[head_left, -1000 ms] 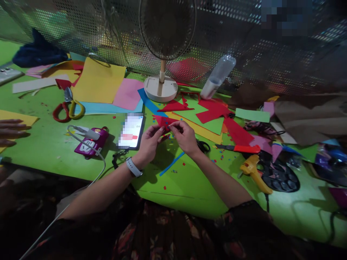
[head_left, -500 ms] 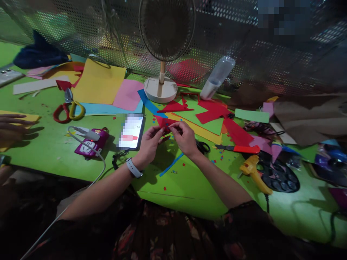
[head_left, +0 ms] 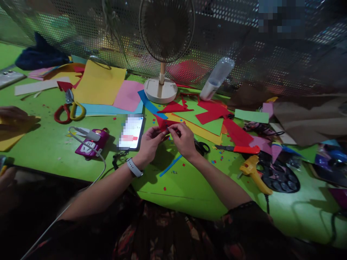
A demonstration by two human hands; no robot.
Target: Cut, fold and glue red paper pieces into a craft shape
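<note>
Between my two hands is a red piece of paper (head_left: 162, 123) with small dark bits on its surface. My left hand (head_left: 150, 141) is closed on the paper's left and lower edge, thumb toward the middle. With thumb and forefinger pinched at the paper's face, my right hand (head_left: 184, 139) has something too small to make out at its fingertips. Black-handled scissors (head_left: 202, 147) lie partly behind my right wrist. Just below my hands rests a thin blue strip (head_left: 170, 166), and a lit phone (head_left: 131, 133) lies left of my left hand.
A fan (head_left: 160, 90) stands behind my hands, near a leaning bottle (head_left: 217, 79). Rightward are a red cutter knife (head_left: 245, 148), a yellow glue gun (head_left: 255, 171) and a black palette (head_left: 287, 177). Leftward are scissors (head_left: 63, 113), a corded purple device (head_left: 94, 142) and another person's hand (head_left: 12, 117).
My right fingers have shifted slightly left and down over the red paper. The other person's hand at the left has moved on the yellow paper.
</note>
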